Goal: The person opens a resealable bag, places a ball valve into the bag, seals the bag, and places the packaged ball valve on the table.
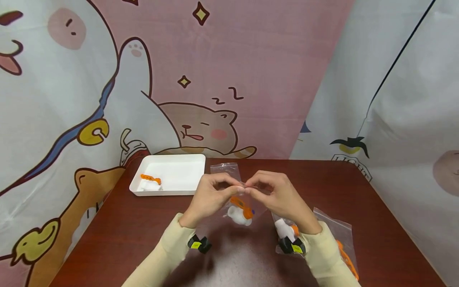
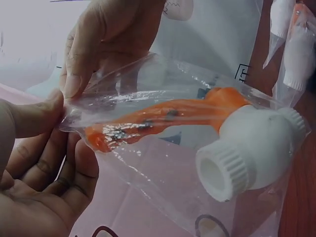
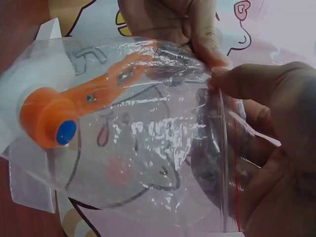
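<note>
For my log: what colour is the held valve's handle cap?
The cap is blue, clearest in the right wrist view.

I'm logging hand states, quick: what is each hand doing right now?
Left hand: closed, pinching the clear bag with the white-and-orange fitting inside.
Right hand: closed, pinching the same bag's edge.

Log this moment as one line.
left hand: pinching clear bag near zip strip | right hand: same | bag contents: white valve, orange handle | white tray: another orange-handled white piece | closure: unclear
</note>
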`<state>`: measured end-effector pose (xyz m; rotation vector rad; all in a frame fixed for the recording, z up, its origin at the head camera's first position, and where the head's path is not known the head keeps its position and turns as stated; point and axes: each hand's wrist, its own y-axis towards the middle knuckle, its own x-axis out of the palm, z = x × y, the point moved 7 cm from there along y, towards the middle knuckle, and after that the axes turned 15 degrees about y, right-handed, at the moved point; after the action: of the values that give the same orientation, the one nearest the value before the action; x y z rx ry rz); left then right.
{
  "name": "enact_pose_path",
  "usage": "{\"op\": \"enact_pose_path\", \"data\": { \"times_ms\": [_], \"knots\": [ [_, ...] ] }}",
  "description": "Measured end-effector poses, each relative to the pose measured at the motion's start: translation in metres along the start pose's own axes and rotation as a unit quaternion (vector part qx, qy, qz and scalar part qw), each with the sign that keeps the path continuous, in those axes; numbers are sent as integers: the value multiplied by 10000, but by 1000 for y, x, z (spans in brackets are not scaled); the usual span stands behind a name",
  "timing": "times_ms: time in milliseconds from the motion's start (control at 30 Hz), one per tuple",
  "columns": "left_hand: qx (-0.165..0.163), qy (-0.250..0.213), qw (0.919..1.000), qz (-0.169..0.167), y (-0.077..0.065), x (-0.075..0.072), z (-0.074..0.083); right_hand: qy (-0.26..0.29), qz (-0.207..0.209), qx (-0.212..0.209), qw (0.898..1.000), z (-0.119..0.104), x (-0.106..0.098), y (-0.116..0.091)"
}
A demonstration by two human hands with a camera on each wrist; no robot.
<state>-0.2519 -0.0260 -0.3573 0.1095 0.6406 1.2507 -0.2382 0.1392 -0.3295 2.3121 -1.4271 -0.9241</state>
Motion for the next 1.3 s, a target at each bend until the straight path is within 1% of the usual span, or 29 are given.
{"op": "enact_pose_path", "data": {
  "times_ms": [167, 267, 400, 533, 667, 767, 833, 933, 1000, 1067, 1133, 1300],
  "knots": [
    [35, 26, 10000, -8, -1, 0, 1, -112, -90, -70, 9999, 2, 3, 2],
    [116, 91, 9999, 60, -1, 0, 3, -164, -116, -157, 9997, 3, 4, 2],
    [229, 215, 9993, 222, -1, 0, 7, 17, -96, -120, 9999, 6, 3, 1],
    [201, 252, 9991, 282, -2, -3, 8, 168, -125, 10, 9998, 9, 2, 0],
    [75, 207, 9995, 225, -2, -5, 5, 167, -144, 76, 9997, 9, 0, 0],
    [-48, 214, 9997, 77, -2, -4, 3, 140, -157, 32, 9998, 8, 1, 0],
    [-94, 347, 9993, -50, -2, -2, 2, 137, -171, -13, 9998, 7, 2, 1],
    [69, 693, 9974, -179, -1, -1, 3, 111, -214, -33, 9997, 6, 3, 1],
    [241, 876, 9957, -179, 0, -1, 5, 134, -237, -12, 9996, 7, 4, 1],
    [386, 913, 9950, -128, 0, -1, 6, 150, -250, 23, 9996, 7, 5, 2],
    [456, 864, 9952, -51, 0, -2, 6, 157, -260, 37, 9995, 7, 5, 2],
    [480, 744, 9959, 199, -2, -6, 5, 49, -261, 86, 9996, 8, 3, 1]
  ]
}}
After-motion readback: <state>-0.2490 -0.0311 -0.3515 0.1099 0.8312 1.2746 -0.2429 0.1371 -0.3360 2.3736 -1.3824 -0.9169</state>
